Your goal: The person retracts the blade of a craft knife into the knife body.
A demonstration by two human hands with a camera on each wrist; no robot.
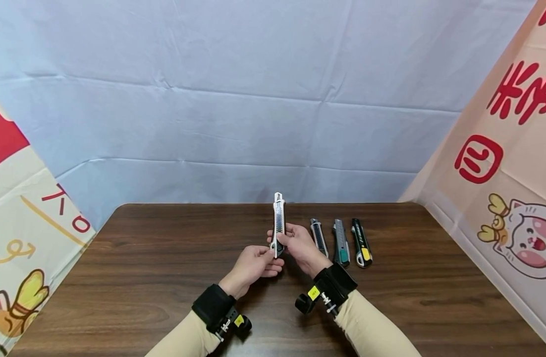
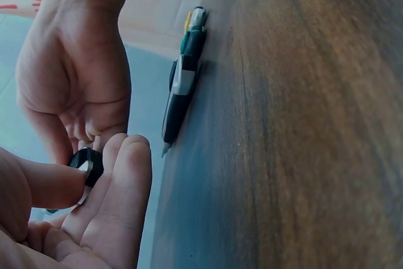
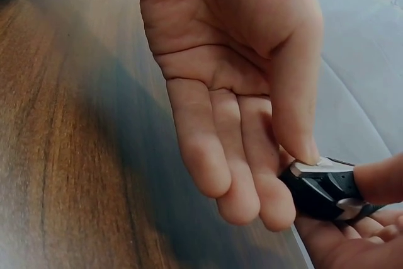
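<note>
Left hand (image 1: 254, 265) is pinching the black butt end of the silver utility knife (image 1: 278, 224), thumb against curled fingers. Right hand (image 1: 301, 246) is holding the knife body just beyond, thumb pressing its top and fingers wrapping underneath. Knife is pointing away above the wooden table (image 1: 143, 277). Three more knives (image 1: 341, 242) are lying side by side just right of the hands.

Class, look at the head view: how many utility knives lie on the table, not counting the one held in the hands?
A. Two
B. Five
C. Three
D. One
C: three knives lie side by side on the table, right of the silver knife that the left hand and right hand hold.
</note>
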